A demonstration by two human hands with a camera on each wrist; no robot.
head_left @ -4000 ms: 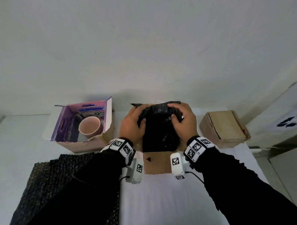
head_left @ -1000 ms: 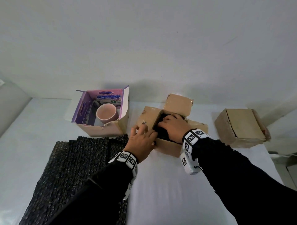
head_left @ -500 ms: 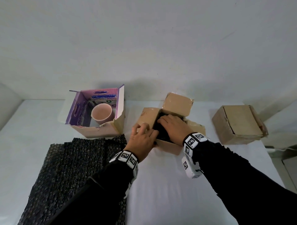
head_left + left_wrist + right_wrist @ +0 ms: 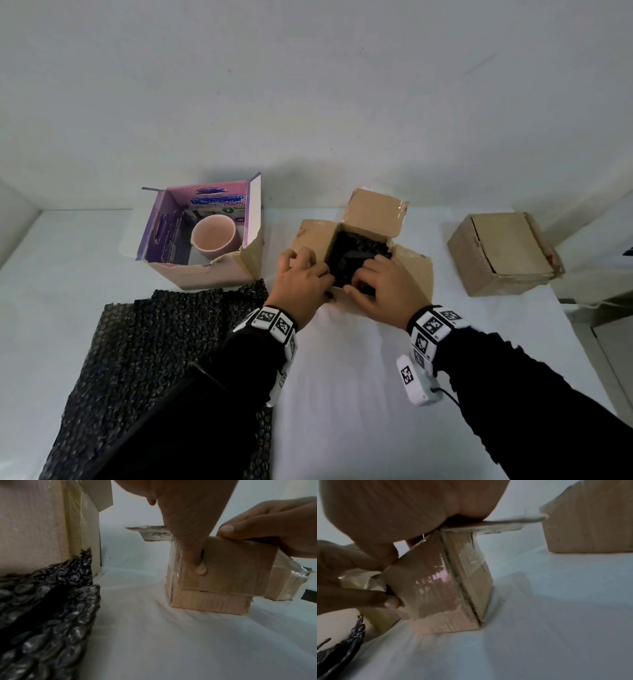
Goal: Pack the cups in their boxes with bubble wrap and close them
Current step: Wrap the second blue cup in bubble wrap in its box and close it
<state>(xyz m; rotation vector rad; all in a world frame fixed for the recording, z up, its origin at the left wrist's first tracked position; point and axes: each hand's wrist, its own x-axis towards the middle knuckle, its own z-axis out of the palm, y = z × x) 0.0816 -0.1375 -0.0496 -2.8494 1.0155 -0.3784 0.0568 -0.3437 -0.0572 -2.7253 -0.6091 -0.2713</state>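
Note:
An open brown cardboard box [image 4: 407, 274] stands mid-table with a bundle in black bubble wrap [image 4: 356, 250] inside it. Its far flap [image 4: 375, 212] stands up; the near flap [image 4: 231, 568] hangs down the front. My left hand [image 4: 301, 275] grips the box's near left corner, its thumb [image 4: 193, 555] pressed on that flap. My right hand [image 4: 375, 284] curls over the near rim, fingertips against the bundle. A pink cup [image 4: 213, 236] sits bare in an open purple-lined box [image 4: 191, 277] at the left.
A sheet of black bubble wrap [image 4: 154, 359] lies on the white table [image 4: 342, 394] at the near left, touching the purple box. A closed cardboard box [image 4: 503, 253] stands at the right, near the table's right edge. A wall runs close behind.
My right hand has drawn back from deep inside the box to its near rim. My left hand has shifted onto the near left corner, thumb on the flap.

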